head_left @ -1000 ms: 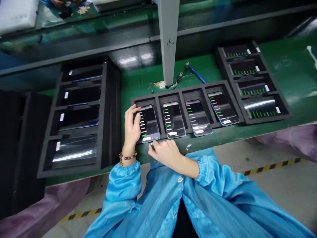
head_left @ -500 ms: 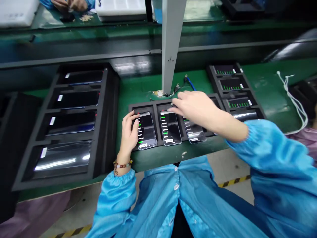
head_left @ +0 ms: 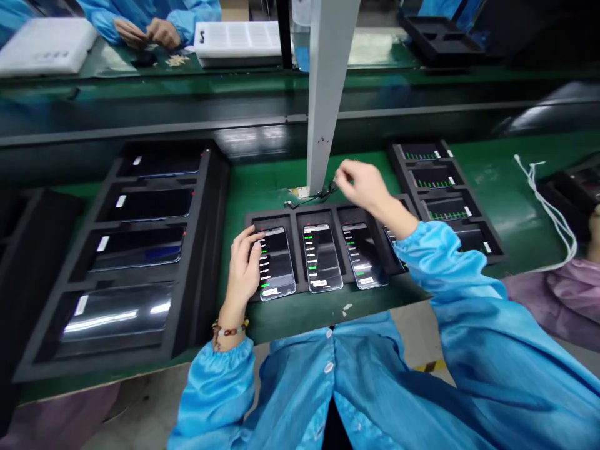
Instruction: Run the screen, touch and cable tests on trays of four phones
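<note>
My left hand (head_left: 244,267) lies on the left edge of the leftmost smartphone (head_left: 280,265), fingers stretched and apart, the thumb on its lit screen. That phone sits in a black foam tray (head_left: 294,247) beside a second phone (head_left: 323,259) and a third (head_left: 363,262), with lit text lists. A fourth phone (head_left: 394,247) is partly covered by my right arm. Above the tray's back edge, my right hand (head_left: 359,182) is closed with fingertips pinched, near a black cable plug (head_left: 333,185). What lies between its fingers is hidden.
A larger foam tray (head_left: 135,281) with several phones stands at left; another phone tray (head_left: 450,190) stands at right. A grey post (head_left: 325,94) rises behind the middle tray. White cables (head_left: 546,206) lie farther right. Across the bench, a co-worker's hands (head_left: 150,32) work beside white trays.
My right hand has moved from above the second and third phones back to the cables behind the tray. My left hand stays on the leftmost phone. The view has tilted up slightly.
</note>
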`<action>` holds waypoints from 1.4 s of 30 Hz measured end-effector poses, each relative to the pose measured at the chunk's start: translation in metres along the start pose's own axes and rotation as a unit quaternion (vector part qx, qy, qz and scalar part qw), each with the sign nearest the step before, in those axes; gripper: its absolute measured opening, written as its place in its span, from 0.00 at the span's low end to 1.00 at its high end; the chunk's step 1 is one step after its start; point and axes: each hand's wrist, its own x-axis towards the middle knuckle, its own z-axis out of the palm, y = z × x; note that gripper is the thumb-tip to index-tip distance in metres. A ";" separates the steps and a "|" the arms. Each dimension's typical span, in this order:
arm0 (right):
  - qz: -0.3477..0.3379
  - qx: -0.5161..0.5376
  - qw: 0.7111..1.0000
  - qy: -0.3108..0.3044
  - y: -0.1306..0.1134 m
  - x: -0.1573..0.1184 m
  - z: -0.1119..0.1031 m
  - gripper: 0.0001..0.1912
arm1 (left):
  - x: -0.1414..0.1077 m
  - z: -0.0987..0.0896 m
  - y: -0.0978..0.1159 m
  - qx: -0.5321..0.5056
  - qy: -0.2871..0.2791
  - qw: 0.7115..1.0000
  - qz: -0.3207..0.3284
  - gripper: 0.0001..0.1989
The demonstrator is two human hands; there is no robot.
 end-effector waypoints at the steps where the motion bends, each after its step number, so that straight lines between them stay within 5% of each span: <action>1: 0.019 -0.004 0.999 -0.026 0.024 0.002 -0.001 0.22 | 0.000 0.000 0.000 0.005 -0.003 1.000 0.000 0.19; 3: 0.007 0.001 0.998 -0.066 0.061 0.011 0.005 0.20 | 0.001 0.000 -0.001 0.011 -0.007 1.000 -0.001 0.19; 6: -0.051 0.023 0.991 -0.118 0.084 0.026 0.024 0.20 | 0.001 -0.001 -0.002 0.007 -0.005 1.000 -0.004 0.20; 10: -0.094 0.047 0.986 -0.131 0.078 0.031 0.044 0.14 | 0.000 -0.001 -0.002 0.006 -0.003 1.000 -0.008 0.20; 19: -0.115 0.086 0.980 -0.138 0.044 0.031 0.050 0.14 | 0.001 -0.002 0.004 0.014 -0.001 1.000 -0.008 0.19; 29: -0.082 0.021 0.978 -0.190 0.088 0.024 0.015 0.11 | -0.001 -0.002 0.006 0.006 -0.005 1.000 -0.020 0.20; 35: -0.108 -0.001 0.981 -0.160 0.051 0.019 0.001 0.15 | -0.001 -0.001 0.006 0.006 -0.011 1.000 -0.019 0.21; 42: -0.096 -0.062 0.980 -0.163 -0.021 0.042 0.038 0.18 | 0.000 -0.001 0.007 0.007 -0.003 1.000 -0.022 0.21</action>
